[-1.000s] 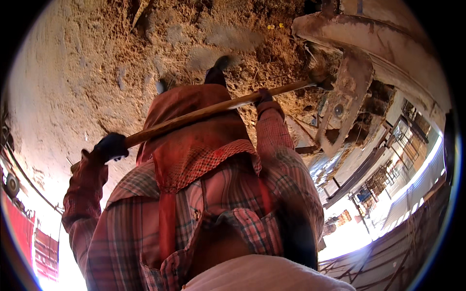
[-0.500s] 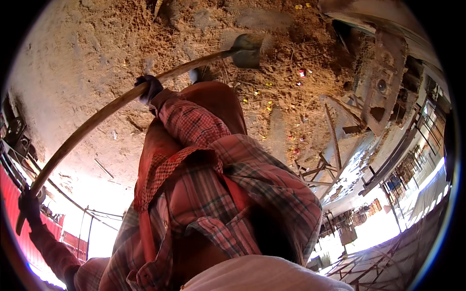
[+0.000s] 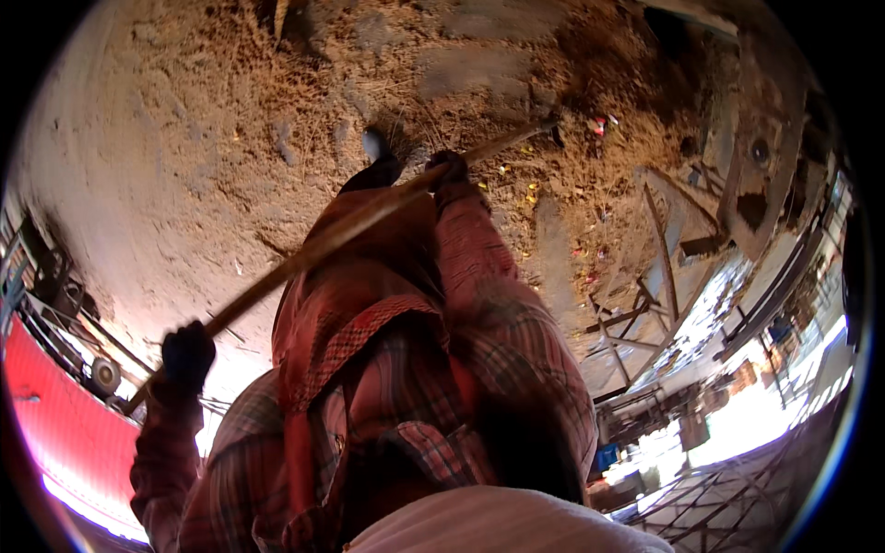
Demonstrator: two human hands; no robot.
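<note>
Both my hands, in dark gloves, grip a digging tool with a long wooden handle (image 3: 318, 249). My left hand (image 3: 187, 357) is closed around the handle near its lower-left end. Farther up the handle, my right hand (image 3: 448, 170) is closed around it in front of my body. The handle slants up to the right, and its dark metal end (image 3: 553, 127) meets the loose brown material (image 3: 516, 106) on the ground. The broad blade can hardly be made out now; whether it is edge-on or buried I cannot tell.
A shoe (image 3: 372, 144) shows beyond my red apron-like cloth (image 3: 369, 249). Colourful scraps (image 3: 599, 125) litter the ground. Wooden sticks (image 3: 664, 249) and a rusty frame with holes (image 3: 761, 152) lie right. A wheel (image 3: 103, 373) and red corrugated sheeting (image 3: 69, 419) stand left.
Both hands have moved rightward with the tool, the right hand reaching farther out. The tool's far end has shifted right and slightly down, and its broad blade has dropped from sight.
</note>
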